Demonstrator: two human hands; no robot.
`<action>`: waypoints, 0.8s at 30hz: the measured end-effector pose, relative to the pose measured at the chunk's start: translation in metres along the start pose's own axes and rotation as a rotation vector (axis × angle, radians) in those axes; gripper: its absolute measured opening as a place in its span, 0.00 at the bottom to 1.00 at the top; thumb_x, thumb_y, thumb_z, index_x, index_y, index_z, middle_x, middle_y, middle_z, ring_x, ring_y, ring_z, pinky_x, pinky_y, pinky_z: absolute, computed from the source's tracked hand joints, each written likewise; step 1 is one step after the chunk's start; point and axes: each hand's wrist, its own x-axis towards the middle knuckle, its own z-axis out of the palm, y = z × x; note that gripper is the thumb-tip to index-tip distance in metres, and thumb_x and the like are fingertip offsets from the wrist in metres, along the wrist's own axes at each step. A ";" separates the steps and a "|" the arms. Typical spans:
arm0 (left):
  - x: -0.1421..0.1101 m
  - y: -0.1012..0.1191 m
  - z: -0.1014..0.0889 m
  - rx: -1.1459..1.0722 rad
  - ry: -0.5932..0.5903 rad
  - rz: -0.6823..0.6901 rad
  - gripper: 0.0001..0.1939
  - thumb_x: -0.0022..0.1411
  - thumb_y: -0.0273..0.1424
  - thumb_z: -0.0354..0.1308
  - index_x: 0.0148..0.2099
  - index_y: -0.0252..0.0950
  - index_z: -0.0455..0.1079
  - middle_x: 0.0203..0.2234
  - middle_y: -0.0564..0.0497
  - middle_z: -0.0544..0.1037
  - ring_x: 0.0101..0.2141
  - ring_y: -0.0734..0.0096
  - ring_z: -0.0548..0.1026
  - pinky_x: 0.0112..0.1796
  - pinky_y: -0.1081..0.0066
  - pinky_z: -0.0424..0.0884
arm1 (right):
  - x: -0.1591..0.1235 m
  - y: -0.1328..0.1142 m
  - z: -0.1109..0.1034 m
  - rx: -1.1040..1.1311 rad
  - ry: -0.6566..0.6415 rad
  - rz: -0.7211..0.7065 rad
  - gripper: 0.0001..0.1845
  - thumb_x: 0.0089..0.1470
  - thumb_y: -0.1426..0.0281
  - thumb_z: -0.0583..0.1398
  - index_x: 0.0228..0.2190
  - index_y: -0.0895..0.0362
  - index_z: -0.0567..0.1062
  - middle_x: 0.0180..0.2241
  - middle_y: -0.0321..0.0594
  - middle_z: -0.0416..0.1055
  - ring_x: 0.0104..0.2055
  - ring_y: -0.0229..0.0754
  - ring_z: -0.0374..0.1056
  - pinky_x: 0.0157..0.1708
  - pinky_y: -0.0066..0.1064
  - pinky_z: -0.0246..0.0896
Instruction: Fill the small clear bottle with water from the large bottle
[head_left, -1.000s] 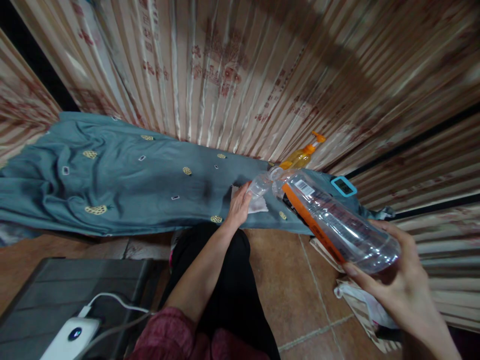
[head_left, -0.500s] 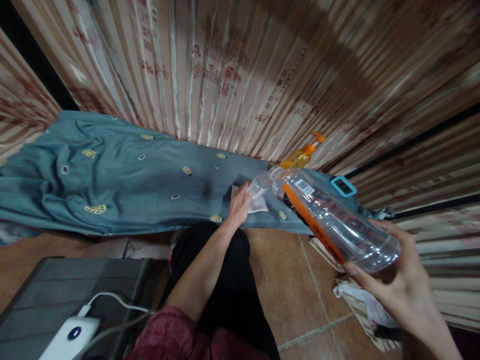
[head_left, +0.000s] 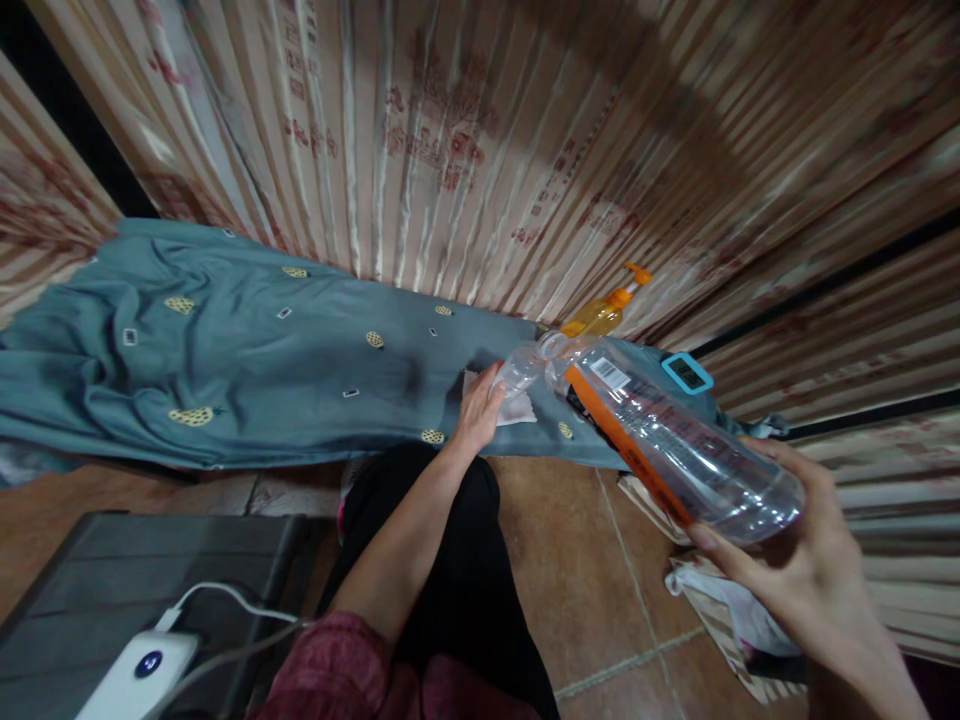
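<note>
My right hand (head_left: pixel 806 550) grips a large clear plastic bottle (head_left: pixel 690 450) with an orange and black label near its base. It is tilted, neck down to the left. My left hand (head_left: pixel 478 408) is wrapped round a small clear bottle (head_left: pixel 521 368), which leans so its mouth meets the big bottle's mouth. Whether liquid passes between them I cannot make out. Under the small bottle a white tissue (head_left: pixel 517 410) lies on the green cloth (head_left: pixel 405 370). Just behind the two mouths stands an amber pump bottle (head_left: pixel 600 315) with an orange pump.
A blue-framed digital clock (head_left: pixel 686 373) stands at the cloth's right end. Pleated curtains (head_left: pixel 450 150) hang close behind. At lower left a white power bank (head_left: pixel 142 670) with a cable sits on a grey stool (head_left: pixel 187 560). A bag (head_left: pixel 735 620) lies on the tiled floor at right.
Almost nothing differs. Both hands hold the two bottles in practically the same place, mouth to mouth.
</note>
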 end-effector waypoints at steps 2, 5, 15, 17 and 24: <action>0.000 -0.001 0.001 0.005 -0.004 0.002 0.25 0.73 0.37 0.45 0.66 0.35 0.66 0.63 0.43 0.73 0.65 0.57 0.68 0.68 0.58 0.61 | 0.000 0.000 -0.001 0.016 -0.002 0.003 0.44 0.43 0.47 0.71 0.57 0.50 0.67 0.51 0.43 0.70 0.45 0.49 0.72 0.39 0.35 0.71; 0.000 -0.002 0.001 0.007 -0.004 0.005 0.25 0.73 0.37 0.45 0.66 0.33 0.66 0.63 0.42 0.73 0.65 0.57 0.69 0.68 0.58 0.61 | -0.001 0.001 -0.002 0.026 -0.007 0.006 0.44 0.43 0.48 0.71 0.57 0.49 0.67 0.51 0.43 0.71 0.45 0.49 0.72 0.39 0.35 0.72; 0.001 -0.002 0.000 0.010 0.003 -0.005 0.24 0.73 0.37 0.46 0.65 0.35 0.68 0.63 0.44 0.74 0.65 0.57 0.69 0.68 0.58 0.61 | 0.000 0.002 0.000 0.028 -0.011 0.022 0.45 0.42 0.48 0.72 0.58 0.49 0.67 0.51 0.44 0.70 0.45 0.49 0.71 0.36 0.35 0.71; 0.001 -0.002 0.001 -0.001 0.005 0.005 0.24 0.73 0.37 0.46 0.65 0.34 0.68 0.62 0.43 0.75 0.65 0.57 0.69 0.68 0.59 0.61 | 0.000 0.003 0.000 0.025 -0.013 0.031 0.45 0.41 0.48 0.72 0.58 0.49 0.67 0.51 0.44 0.71 0.44 0.49 0.72 0.37 0.36 0.72; 0.001 0.000 0.001 -0.012 0.007 -0.018 0.23 0.73 0.37 0.47 0.64 0.36 0.69 0.61 0.45 0.76 0.64 0.58 0.70 0.68 0.60 0.62 | 0.003 -0.003 -0.002 -0.038 0.008 -0.013 0.44 0.42 0.45 0.70 0.56 0.50 0.68 0.49 0.43 0.71 0.44 0.49 0.72 0.37 0.36 0.72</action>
